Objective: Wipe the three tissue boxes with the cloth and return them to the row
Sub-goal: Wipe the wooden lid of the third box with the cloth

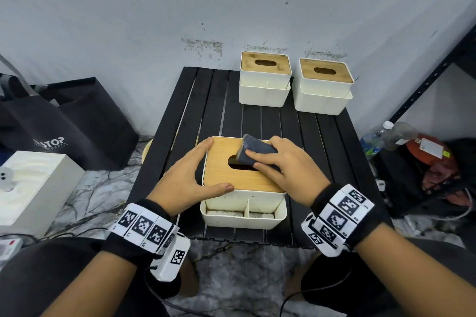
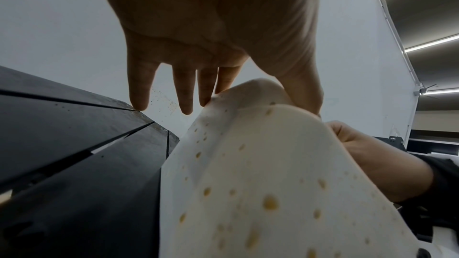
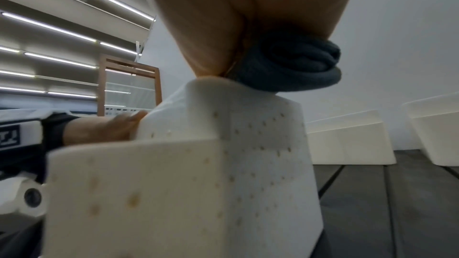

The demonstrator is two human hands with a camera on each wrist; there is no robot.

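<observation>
A white tissue box (image 1: 265, 198) with a bamboo lid stands near the front of the black slatted table (image 1: 180, 121). Brown specks dot its walls (image 2: 248, 164) (image 3: 186, 183). My left hand (image 1: 198, 167) (image 2: 198, 46) rests against its left side, thumb along the lid's front edge, fingers straight. My right hand (image 1: 278, 159) (image 3: 223, 17) grips a folded dark blue-grey cloth (image 1: 257, 148) (image 3: 285, 66) and presses it onto the lid by the slot. Two more tissue boxes (image 1: 265, 80) (image 1: 324, 85) stand side by side at the table's back right.
A wall rises right behind the table. Beside it on the floor, to the left, are a black bag (image 1: 72, 121) and a white box (image 1: 33, 188). On the right stand plastic bottles (image 1: 378, 139) and a black metal shelf frame (image 1: 425, 85).
</observation>
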